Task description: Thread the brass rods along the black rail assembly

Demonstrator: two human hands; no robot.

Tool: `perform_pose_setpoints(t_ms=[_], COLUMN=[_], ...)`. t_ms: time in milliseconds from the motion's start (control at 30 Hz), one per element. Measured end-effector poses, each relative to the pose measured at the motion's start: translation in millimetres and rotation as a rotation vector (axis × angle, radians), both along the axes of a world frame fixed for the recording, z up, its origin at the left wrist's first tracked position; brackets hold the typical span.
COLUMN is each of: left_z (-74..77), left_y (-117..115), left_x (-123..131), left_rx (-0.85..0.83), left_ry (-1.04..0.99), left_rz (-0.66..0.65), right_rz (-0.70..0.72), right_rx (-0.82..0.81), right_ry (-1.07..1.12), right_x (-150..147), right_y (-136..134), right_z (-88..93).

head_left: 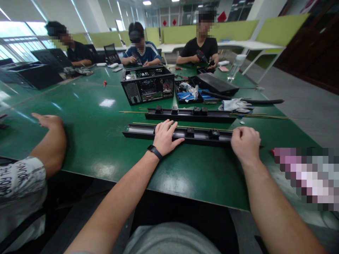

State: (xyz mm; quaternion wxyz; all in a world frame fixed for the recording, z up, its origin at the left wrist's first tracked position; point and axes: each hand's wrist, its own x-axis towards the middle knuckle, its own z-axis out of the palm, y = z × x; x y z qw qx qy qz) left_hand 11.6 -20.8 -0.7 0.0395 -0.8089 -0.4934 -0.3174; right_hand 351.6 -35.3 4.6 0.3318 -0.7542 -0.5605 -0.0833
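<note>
A long black rail (143,133) with a pale strip inside lies on the green table in front of me. Small black blocks (214,134) sit along it, and a thin brass-coloured rod (197,127) runs beside its far edge. My left hand (165,137), a black band at its wrist, rests across the rail with fingers apart. Over the rail's right end my right hand (246,141) is closed in a fist; what it grips is hidden. Just behind lies a second black rail (182,115), with similar blocks and thin rods around it.
Beyond the rails stand an opened computer case (148,84), a black tray (189,101) holding blue-white gloves, and another glove (235,105). A clear bottle (236,67) is farther back. A neighbour's arm (51,141) rests at left; several people work across the table.
</note>
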Motion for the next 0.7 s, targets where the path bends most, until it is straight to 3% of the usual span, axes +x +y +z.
perform_pose_setpoints(t_ms=[167,333,467,700], left_z=[0.2,0.0,-0.2,1.1], left_y=[0.1,0.2,0.2,-0.3], left_x=[1.2,1.8,2.2,3.4], left_rx=[-0.005,-0.006,-0.004,-0.013], left_ry=[0.000,-0.002,-0.003,0.000], left_rz=[0.001,-0.002,0.000,0.002], right_rz=[0.302,0.429,0.452,0.361], right_rx=[0.133,0.193,0.183,0.138], right_ry=[0.008,-0.002,0.009,0.081], right_x=[-14.5,-18.4,-18.4,-20.4], right_y=[-2.4,-3.9,-2.8,-2.1], right_z=[-1.2,0.1,-0.4,-2.1])
